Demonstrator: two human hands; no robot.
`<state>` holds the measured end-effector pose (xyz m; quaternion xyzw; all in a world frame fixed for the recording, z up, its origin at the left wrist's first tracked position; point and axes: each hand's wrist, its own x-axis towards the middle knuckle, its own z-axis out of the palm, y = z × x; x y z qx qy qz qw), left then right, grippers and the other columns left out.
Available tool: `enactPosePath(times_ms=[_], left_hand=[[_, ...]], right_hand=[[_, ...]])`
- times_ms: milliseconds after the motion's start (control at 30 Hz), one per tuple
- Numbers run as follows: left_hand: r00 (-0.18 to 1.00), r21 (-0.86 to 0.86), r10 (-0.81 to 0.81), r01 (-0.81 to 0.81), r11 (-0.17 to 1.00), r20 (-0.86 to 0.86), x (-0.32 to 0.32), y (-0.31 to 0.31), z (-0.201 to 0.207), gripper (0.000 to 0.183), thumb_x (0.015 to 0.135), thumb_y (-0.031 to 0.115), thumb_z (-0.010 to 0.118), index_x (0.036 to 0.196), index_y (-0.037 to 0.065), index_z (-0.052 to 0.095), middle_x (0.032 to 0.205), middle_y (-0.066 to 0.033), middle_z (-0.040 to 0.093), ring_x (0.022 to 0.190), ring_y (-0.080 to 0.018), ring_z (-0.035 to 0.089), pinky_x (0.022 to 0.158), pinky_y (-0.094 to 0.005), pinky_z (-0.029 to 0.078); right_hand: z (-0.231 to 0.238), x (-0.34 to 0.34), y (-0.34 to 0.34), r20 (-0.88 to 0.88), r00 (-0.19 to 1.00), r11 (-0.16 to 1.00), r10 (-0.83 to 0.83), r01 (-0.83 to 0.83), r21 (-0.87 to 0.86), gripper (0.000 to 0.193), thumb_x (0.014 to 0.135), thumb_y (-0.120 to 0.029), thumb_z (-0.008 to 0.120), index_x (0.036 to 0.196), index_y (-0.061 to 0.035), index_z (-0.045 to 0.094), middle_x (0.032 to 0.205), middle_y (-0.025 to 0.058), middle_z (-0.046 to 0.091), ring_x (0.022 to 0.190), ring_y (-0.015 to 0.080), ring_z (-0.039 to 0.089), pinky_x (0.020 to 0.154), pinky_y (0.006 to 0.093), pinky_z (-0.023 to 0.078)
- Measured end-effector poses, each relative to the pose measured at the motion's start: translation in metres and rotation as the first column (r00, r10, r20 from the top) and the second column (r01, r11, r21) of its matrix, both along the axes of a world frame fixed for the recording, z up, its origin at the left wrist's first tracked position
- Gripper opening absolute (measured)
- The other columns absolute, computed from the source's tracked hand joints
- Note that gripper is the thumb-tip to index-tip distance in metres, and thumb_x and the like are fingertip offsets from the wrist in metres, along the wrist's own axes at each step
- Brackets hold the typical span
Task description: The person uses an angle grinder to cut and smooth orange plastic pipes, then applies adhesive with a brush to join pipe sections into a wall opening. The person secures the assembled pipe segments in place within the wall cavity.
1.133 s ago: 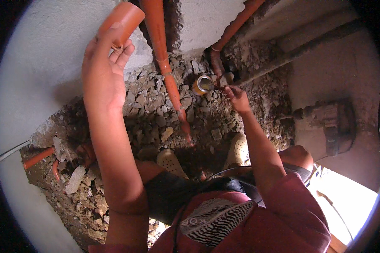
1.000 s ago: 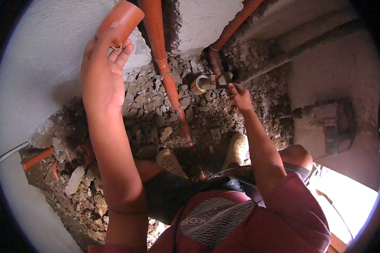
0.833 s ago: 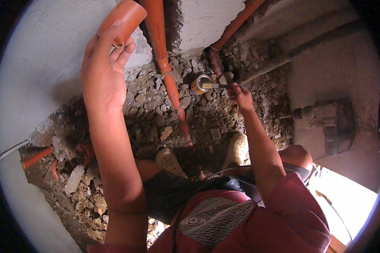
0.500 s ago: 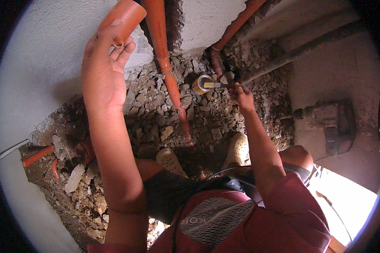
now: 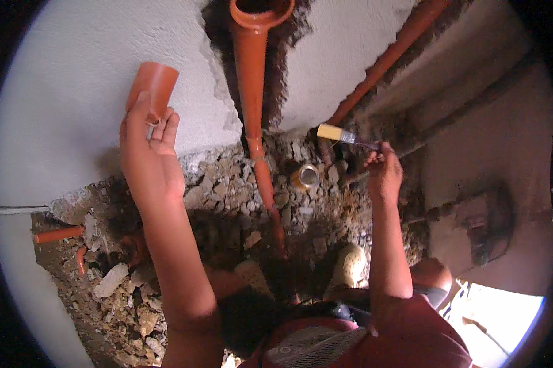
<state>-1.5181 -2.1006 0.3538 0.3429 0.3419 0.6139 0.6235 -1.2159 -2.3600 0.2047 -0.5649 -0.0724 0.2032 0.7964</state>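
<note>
My left hand [image 5: 151, 150] is raised at the left, gripping a short orange pipe piece [image 5: 154, 89] by its lower end. In my right hand [image 5: 385, 175] is a paintbrush [image 5: 345, 137], held by its dark handle with the pale bristles pointing left. The brush is in the air, apart from the small open can [image 5: 307, 176] standing on the rubble below it. Between my hands an orange pipe [image 5: 250, 86] runs down a groove in the wall, its wide socket end open at the top.
Broken stone rubble [image 5: 224, 190] covers the ground. A second orange pipe [image 5: 390, 64] slants down the wall at the right. Orange pipe stubs [image 5: 59, 235] stick out at the lower left. A dark box-like object [image 5: 488, 227] is by the right wall. My clogs [image 5: 348, 270] stand on the rubble.
The brush has come up out of the can's mouth and now hangs above it. My view has tilted upward, so the pipe's open socket shows; my left hand still grips the pipe piece.
</note>
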Motion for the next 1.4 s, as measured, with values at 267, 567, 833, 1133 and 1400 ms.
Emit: enactPosePath(times_ms=[267,567,833,1133,1400], left_hand=[[0.998,-0.056,0.034,-0.032,0.998,0.044,-0.003,0.001,0.0,0.054,0.089,0.028,0.079,0.13,0.0,0.056,0.13,-0.0119,0.051,0.113,-0.0257,0.056,0.106,-0.0379,0.049],[0.998,-0.048,-0.003,0.006,0.999,0.055,-0.002,0.0,-0.001,0.048,0.089,0.028,0.08,0.124,0.002,0.06,0.125,-0.0101,0.055,0.108,-0.0223,0.056,0.102,-0.0364,0.048],[0.999,-0.086,-0.035,0.036,0.996,0.013,-0.002,-0.001,-0.001,0.048,0.089,0.029,0.08,0.124,0.004,0.059,0.121,-0.0091,0.057,0.103,-0.0202,0.059,0.098,-0.0353,0.05],[0.997,-0.098,-0.077,0.079,0.992,0.024,0.005,-0.002,-0.004,0.043,0.09,0.028,0.08,0.12,0.006,0.059,0.118,-0.0079,0.06,0.101,-0.0184,0.061,0.095,-0.034,0.051],[0.994,-0.083,-0.105,0.107,0.991,0.036,0.006,-0.004,-0.005,0.045,0.092,0.028,0.079,0.125,0.006,0.058,0.119,-0.0075,0.061,0.1,-0.0171,0.061,0.093,-0.0333,0.051]], right_hand=[[0.185,-0.076,0.068,0.637,0.77,0.989,-0.038,-0.064,0.136,0.035,0.11,-0.026,0.056,0.123,0.0051,0.066,0.09,0.0106,0.071,0.078,0.017,0.066,0.071,0.0311,0.053],[0.207,-0.124,0.117,0.839,0.542,0.995,-0.044,-0.054,0.087,0.037,0.111,-0.024,0.056,0.128,0.0073,0.066,0.099,0.0158,0.077,0.088,0.0189,0.073,0.084,0.0321,0.057],[0.207,-0.13,0.107,0.964,0.243,0.987,0.111,0.084,-0.135,0.026,0.104,-0.013,0.065,0.124,0.0029,0.068,0.095,0.0135,0.075,0.084,0.0181,0.071,0.078,0.0291,0.056],[0.225,-0.134,0.107,0.995,-0.024,0.974,0.095,0.21,-0.088,0.026,0.099,-0.008,0.07,0.123,0.0031,0.07,0.095,0.0145,0.075,0.086,0.022,0.072,0.078,0.0311,0.056],[0.203,-0.131,0.107,0.981,0.111,0.987,0.161,-0.04,-0.157,0.025,0.093,-0.002,0.075,0.117,0.0049,0.071,0.093,0.0162,0.072,0.079,0.0277,0.07,0.073,0.0343,0.056]])
